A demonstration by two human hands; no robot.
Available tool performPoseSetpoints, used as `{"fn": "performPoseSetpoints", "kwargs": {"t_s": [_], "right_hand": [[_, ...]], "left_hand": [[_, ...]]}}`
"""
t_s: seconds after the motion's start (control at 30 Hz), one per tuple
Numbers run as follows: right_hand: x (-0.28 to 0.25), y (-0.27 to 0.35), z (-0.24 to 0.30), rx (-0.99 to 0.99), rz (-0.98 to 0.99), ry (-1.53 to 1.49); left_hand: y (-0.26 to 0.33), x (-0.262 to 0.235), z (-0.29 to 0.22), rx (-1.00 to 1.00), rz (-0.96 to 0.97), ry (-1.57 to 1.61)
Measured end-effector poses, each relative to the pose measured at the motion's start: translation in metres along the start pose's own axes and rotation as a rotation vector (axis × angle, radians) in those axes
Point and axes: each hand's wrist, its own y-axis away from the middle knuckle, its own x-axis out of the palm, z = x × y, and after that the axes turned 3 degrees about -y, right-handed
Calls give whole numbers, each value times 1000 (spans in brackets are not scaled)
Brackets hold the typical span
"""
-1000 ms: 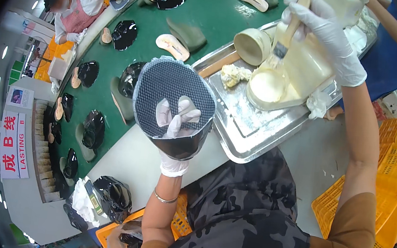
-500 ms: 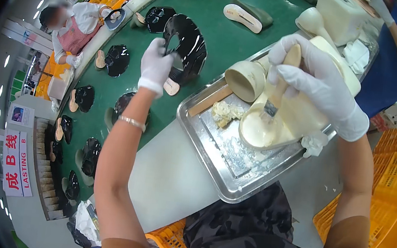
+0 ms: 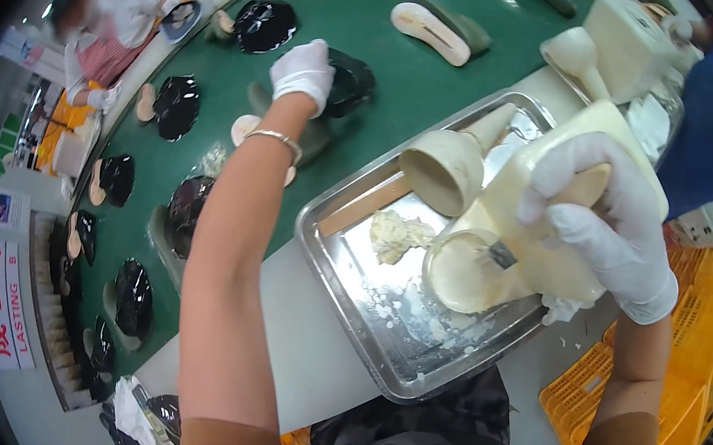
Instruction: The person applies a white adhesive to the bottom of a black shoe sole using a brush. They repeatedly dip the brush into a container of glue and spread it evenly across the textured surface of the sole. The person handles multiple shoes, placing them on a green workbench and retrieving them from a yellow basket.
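My left hand, in a white glove, reaches over the green conveyor belt. Its fingers are closed at the near edge of a shiny black shoe upper, partly covering it. Pale insoles show beside my left wrist, partly hidden by my forearm. My gloved right hand grips a glue brush by its wooden handle. The brush's dark bristles are at the round mouth of a cream plastic glue container with whitish glue in it.
A metal tray bears the container, a beige cup, a wooden strip and a glue lump. More black uppers lie on the belt. Co-workers stand at far left and right; orange crates are at right.
My left hand has lowered the black upper toward the belt, away from me. My right hand still holds the brush, its bristles at the container's mouth. The view has shifted slightly.
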Motion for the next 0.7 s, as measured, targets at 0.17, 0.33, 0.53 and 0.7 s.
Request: {"fn": "performPoseSetpoints", "kwargs": {"t_s": [0.17,0.33,0.53,0.7], "right_hand": [[3,2,4,6,-7,-37],[4,-1,3,-20,1,-53],[12,1,-10,-65,-108,193],[-15,0,-31,-136,-100,248]], "left_hand": [[18,5,6,37,-24,73],[118,10,44,229,-391,573],[337,-46,60,92,33,899],[466,-82,78,-54,-21,721]]}}
